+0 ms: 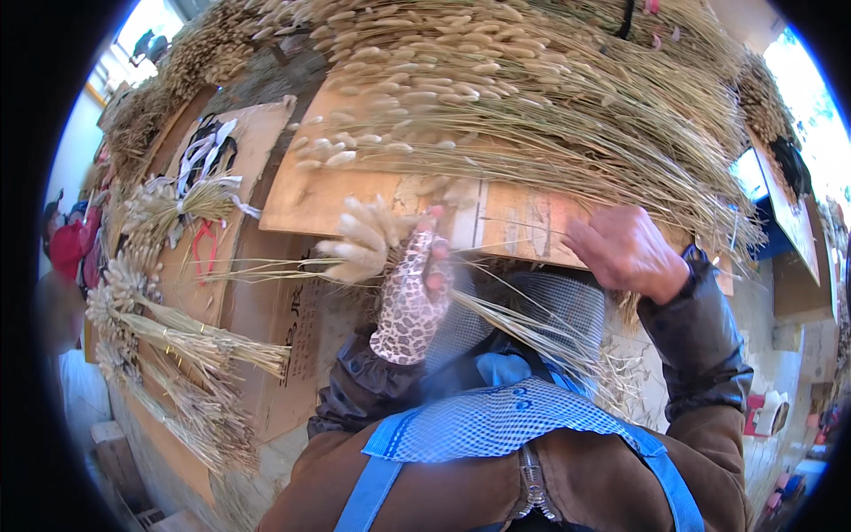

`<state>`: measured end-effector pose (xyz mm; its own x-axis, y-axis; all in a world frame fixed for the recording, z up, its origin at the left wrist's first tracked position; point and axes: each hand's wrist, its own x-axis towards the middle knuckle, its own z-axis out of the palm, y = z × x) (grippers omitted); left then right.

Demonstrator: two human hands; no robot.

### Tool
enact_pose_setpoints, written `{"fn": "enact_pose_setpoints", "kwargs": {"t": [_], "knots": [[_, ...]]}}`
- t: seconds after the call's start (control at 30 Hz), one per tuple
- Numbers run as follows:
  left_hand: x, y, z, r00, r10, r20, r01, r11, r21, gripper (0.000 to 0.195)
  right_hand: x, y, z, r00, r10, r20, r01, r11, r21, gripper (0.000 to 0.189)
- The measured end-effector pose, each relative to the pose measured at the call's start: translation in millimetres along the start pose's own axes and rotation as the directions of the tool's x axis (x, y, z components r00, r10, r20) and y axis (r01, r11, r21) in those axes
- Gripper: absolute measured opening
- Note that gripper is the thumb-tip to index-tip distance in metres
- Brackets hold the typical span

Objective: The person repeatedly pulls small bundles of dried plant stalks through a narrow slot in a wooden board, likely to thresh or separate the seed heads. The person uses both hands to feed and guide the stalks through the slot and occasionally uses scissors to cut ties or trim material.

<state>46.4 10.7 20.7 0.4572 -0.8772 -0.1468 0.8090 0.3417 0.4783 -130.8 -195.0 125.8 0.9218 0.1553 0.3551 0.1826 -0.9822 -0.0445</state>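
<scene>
My left hand (417, 286), in a leopard-print fingerless glove, grips a small bunch of dried bunny-tail grass (362, 243). The fluffy heads fan out to the left of my thumb, and the bunch's stems (525, 326) trail down to the right over my lap. My bare right hand (618, 249) is apart from it, above the front edge of a wooden board (319, 199), with its fingers curled. Thin stems run near these fingertips, but blur hides whether they pinch one. A large heap of loose bunny-tail grass (532, 113) covers the board beyond both hands.
On cardboard to the left lie tied grass bundles (199, 332), red-handled scissors (205, 249) and white ribbon strips (207, 149). Loose stalks (625, 379) litter the floor at right. A person in red (70, 243) is at the far left.
</scene>
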Motion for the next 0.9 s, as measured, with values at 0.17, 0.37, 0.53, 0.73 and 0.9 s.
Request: {"fn": "enact_pose_setpoints", "kwargs": {"t": [0.17, 0.37, 0.53, 0.73, 0.9], "knots": [[-2.8, 3.2, 2.6, 0.992, 0.007, 0.125, -0.009, 1.0, 0.019, 0.043, -8.1, -21.8, -2.1, 0.997, 0.062, -0.052, -0.071, 0.981, -0.182, 0.009], [-3.5, 8.1, 13.6, 1.0, 0.008, -0.004, -0.007, 0.996, 0.088, 0.04, -12.2, -48.8, 39.5, 0.981, 0.108, -0.159, -0.117, 0.992, -0.047, 0.015], [-8.0, 15.1, 21.3, 0.999, -0.044, -0.023, 0.047, 0.989, 0.142, 0.037, -12.4, -55.4, 60.1, 0.974, 0.173, -0.149, -0.177, 0.984, -0.02, 0.015], [-7.1, 13.8, 22.8, 0.993, -0.087, -0.086, 0.1, 0.982, 0.163, 0.033, -15.8, -53.0, 65.8, 0.967, 0.22, -0.127, -0.221, 0.975, 0.006, 0.017], [-6.6, 11.4, 25.0, 0.989, -0.049, -0.142, 0.068, 0.989, 0.133, 0.027, -27.3, -51.2, 77.7, 0.954, 0.27, -0.13, -0.273, 0.962, 0.0, 0.015]]}}
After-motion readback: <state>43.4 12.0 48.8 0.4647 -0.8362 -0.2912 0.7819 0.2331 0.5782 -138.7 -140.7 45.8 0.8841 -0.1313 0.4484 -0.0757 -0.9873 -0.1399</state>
